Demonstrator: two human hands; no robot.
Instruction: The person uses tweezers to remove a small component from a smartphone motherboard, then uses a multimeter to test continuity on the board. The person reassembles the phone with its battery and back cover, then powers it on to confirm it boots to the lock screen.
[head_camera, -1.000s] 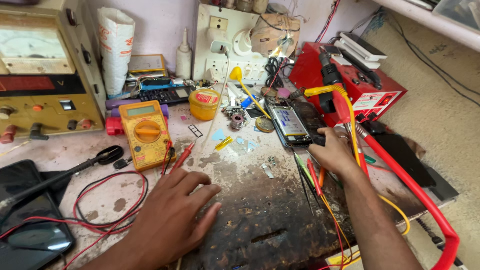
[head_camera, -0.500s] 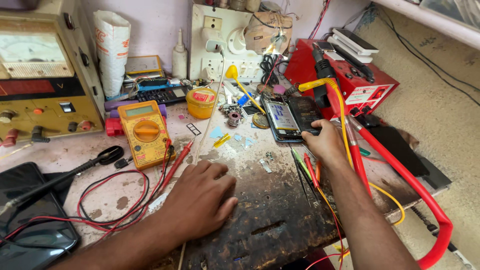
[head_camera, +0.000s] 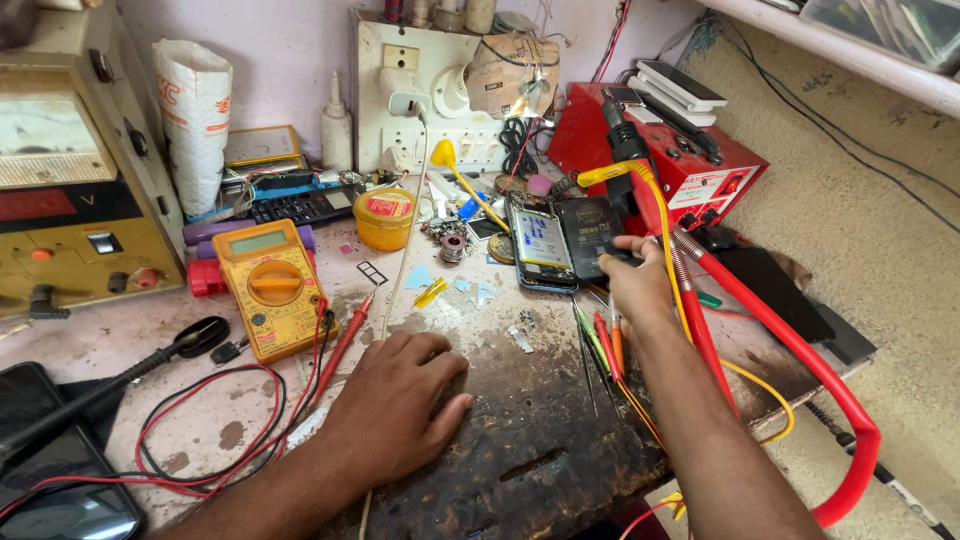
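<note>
Two hands over one opened phone.
My right hand (head_camera: 638, 285) grips the flat black battery (head_camera: 590, 236), fingertips hidden, beside the opened blue-backed phone (head_camera: 541, 245); left hand (head_camera: 398, 400) rests flat, released, on the scorched wooden benchtop (head_camera: 540, 420).

A pale lilac wall (head_camera: 290, 40) is standing behind the worktop (head_camera: 520, 440), whose dark, scorched and stained surface is giving way to a lighter, flaking patch on the left. A white socket board (head_camera: 400, 90) is leaning against that wall, and a white shelf (head_camera: 840, 55) is running across the upper right corner. Bright, even light is falling over everything, while a beige, coarse floor covering (head_camera: 880, 250) is showing to the right of the worktop.
</note>
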